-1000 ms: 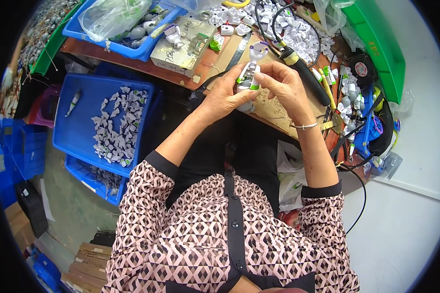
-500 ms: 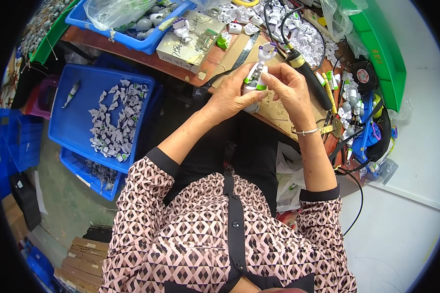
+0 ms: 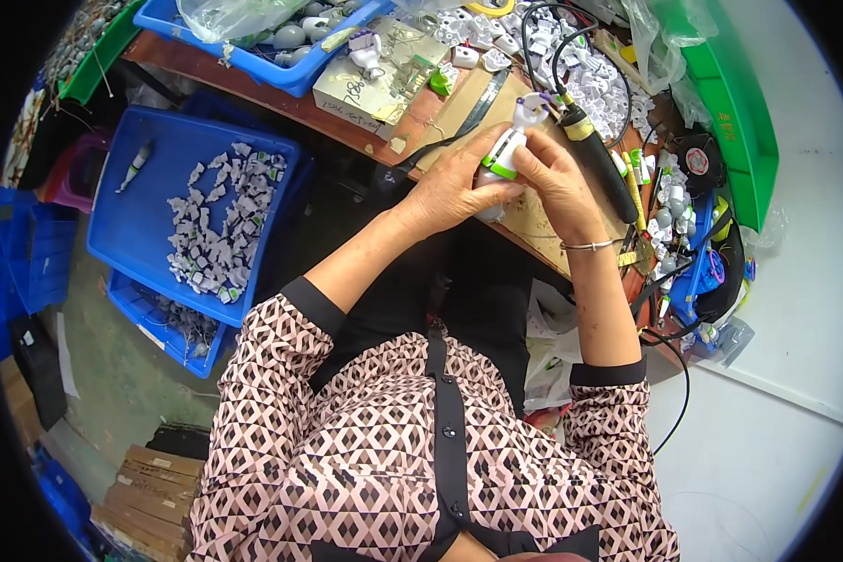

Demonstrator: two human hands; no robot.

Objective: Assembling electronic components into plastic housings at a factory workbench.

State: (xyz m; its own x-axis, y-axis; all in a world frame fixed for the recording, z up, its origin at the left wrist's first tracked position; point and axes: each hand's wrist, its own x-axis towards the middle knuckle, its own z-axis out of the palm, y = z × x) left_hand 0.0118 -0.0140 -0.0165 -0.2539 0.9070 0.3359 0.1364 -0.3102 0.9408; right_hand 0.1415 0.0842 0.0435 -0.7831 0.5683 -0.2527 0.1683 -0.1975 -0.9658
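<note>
Over the near edge of the workbench, both my hands are closed on a small white plastic toy part [image 3: 506, 155] with bright green trim. My left hand [image 3: 448, 192] grips it from the left and below, fingers wrapped round its lower end. My right hand [image 3: 557, 187] pinches it from the right, the thumb pressed against its white and green shell. A white and purple end piece [image 3: 532, 112] sticks up beyond my fingers. A rounded greyish end shows under my left hand; the rest of the part is hidden by my fingers.
A black cylindrical corded tool [image 3: 599, 167] lies right of my hands. White plastic pieces [image 3: 590, 84] are heaped behind. A marked box [image 3: 370, 94] holds up a similar white and purple piece. Blue trays [image 3: 112, 225] with small parts stand left; a green bin [image 3: 745, 122] stands right.
The toy part showed an open, hollow side before; now a white and green shell faces up there. My right thumb has shifted onto it. The view has moved slightly.
</note>
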